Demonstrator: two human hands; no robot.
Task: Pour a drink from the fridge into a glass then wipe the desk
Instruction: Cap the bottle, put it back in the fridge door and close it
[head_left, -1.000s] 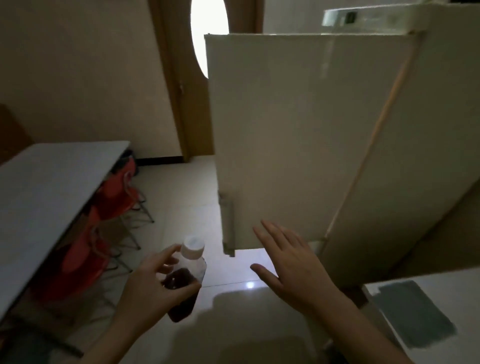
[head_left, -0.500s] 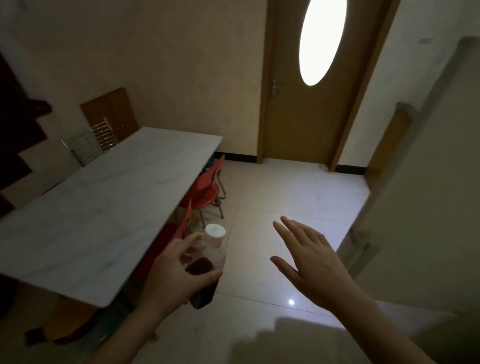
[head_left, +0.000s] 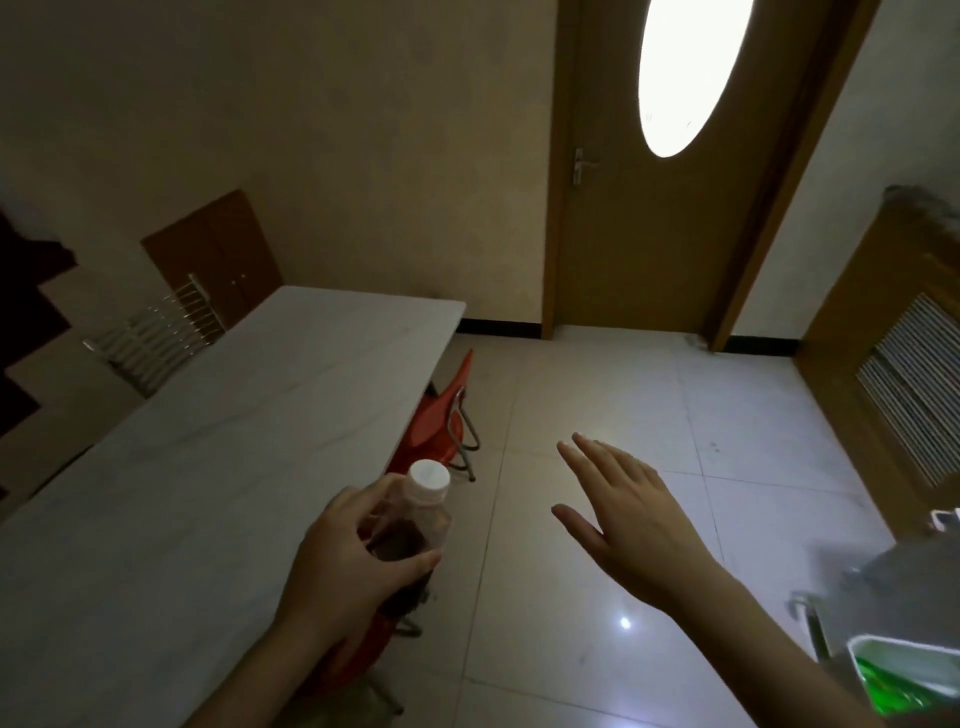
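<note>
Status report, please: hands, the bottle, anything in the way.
Left hand grips bottle, cap on, dark drink inside. Right hand open, empty. Table at left; no glass in view. Red chair tucked under table.

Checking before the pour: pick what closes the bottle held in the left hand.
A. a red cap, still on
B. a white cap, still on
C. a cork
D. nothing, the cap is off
B: the bottle gripped by the left hand has a white cap seated on its neck.
</note>
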